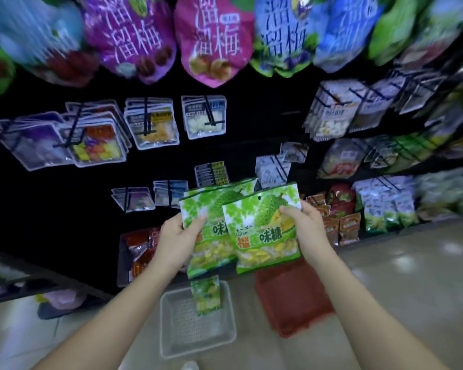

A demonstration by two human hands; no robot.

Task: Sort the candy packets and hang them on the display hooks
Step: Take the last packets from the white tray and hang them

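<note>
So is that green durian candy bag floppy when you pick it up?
Probably floppy: the front durian packet looks like thin film. Likely light: the right hand holds it by one edge. Maybe slippery; its surface shines.

Glossy plastic durian packets [265, 231]; white plastic mesh basket [198, 335]; shiny floor [412, 263].

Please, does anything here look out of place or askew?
One green durian packet seems to lie across the far rim of the white basket, not flat inside. The left hand and right hand hold two matching packets.
</note>
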